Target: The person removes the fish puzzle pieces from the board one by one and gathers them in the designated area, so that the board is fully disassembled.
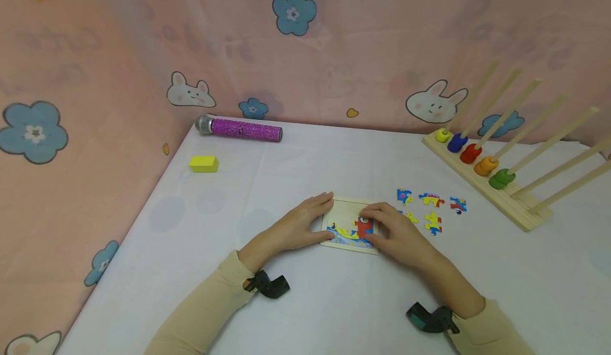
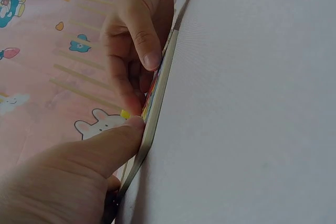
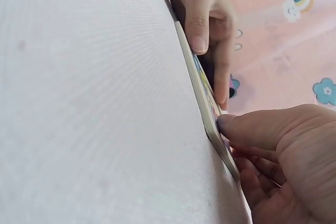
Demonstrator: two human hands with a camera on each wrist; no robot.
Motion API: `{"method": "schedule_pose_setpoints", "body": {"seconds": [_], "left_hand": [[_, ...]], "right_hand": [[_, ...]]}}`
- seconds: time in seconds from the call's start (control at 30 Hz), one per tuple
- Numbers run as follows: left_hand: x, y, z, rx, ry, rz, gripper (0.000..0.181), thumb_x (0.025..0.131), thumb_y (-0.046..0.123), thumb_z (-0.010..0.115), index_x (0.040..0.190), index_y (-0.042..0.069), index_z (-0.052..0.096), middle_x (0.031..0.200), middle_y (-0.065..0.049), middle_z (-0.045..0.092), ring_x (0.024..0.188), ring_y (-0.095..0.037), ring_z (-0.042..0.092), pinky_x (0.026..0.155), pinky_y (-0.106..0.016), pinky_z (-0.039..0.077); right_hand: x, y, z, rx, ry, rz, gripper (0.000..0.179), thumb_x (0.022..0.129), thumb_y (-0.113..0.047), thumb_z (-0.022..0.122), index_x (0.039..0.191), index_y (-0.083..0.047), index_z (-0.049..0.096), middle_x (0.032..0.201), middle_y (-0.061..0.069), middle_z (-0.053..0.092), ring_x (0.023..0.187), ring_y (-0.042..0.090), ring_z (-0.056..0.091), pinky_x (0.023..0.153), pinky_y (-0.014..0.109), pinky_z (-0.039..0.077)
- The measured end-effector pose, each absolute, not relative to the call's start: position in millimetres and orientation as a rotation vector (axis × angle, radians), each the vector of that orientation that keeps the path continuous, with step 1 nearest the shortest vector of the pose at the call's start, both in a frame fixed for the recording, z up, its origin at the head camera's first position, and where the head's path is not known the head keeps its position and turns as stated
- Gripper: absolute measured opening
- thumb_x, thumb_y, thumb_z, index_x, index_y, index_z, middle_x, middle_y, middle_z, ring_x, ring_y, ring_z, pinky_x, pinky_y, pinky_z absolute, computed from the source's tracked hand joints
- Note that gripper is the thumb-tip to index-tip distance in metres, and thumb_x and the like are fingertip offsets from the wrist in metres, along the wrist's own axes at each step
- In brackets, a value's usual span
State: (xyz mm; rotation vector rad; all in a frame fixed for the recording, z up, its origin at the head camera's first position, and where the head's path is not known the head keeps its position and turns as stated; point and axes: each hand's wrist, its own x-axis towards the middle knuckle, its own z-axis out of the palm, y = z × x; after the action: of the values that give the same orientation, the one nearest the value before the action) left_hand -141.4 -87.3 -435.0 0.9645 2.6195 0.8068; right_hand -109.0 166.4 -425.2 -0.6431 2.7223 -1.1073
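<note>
A square wooden puzzle board [image 1: 347,205] lies on the white table, with blue, yellow and red pieces along its lower part. My left hand [image 1: 299,222] rests at its left side, fingers extended toward the far corner and thumb on the near left part. At the right side, my right hand [image 1: 396,233] pinches a red puzzle piece [image 1: 361,226] between thumb and fingers, down at the board. In the left wrist view, the left thumb [image 2: 113,145] touches the board's edge [image 2: 156,114]; the right thumb [image 3: 257,127] does so in the right wrist view.
Several loose puzzle pieces [image 1: 432,222] lie right of the board, partly behind the right hand. A wooden peg stand [image 1: 501,198] with coloured beads is at the back right. A purple microphone [image 1: 248,130] and a yellow block [image 1: 203,164] lie at the back left. Patterned pink cloth [image 1: 324,52] hangs behind.
</note>
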Motion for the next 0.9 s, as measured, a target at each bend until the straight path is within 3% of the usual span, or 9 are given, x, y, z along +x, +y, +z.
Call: {"method": "schedule_pose_setpoints", "body": {"seconds": [0.7, 0.9], "left_hand": [[-141.2, -86.4, -435.3, 0.970, 2.619, 0.813, 0.077, 0.087, 0.041, 0.067, 0.145, 0.002, 0.034, 0.157, -0.005, 0.023, 0.145, -0.018, 0.019, 0.120, -0.032, 0.017], [-141.5, -86.6, -436.4, 0.963, 2.621, 0.812, 0.078, 0.086, 0.041, 0.067, 0.145, 0.002, 0.034, 0.157, -0.005, 0.022, 0.145, -0.018, 0.019, 0.120, -0.032, 0.017]], "right_hand": [[-106.2, 166.8, -431.0, -0.601, 2.731, -1.180, 0.037, 0.083, -0.008, 0.072, 0.118, -0.011, 0.059, 0.127, 0.010, 0.049, 0.121, 0.029, 0.045, 0.103, 0.053, 0.042], [-106.9, 167.2, -430.6, -0.609, 2.757, -1.166, 0.038, 0.081, -0.007, 0.074, 0.116, -0.013, 0.060, 0.119, 0.005, 0.057, 0.114, 0.023, 0.049, 0.098, 0.049, 0.046]]}}
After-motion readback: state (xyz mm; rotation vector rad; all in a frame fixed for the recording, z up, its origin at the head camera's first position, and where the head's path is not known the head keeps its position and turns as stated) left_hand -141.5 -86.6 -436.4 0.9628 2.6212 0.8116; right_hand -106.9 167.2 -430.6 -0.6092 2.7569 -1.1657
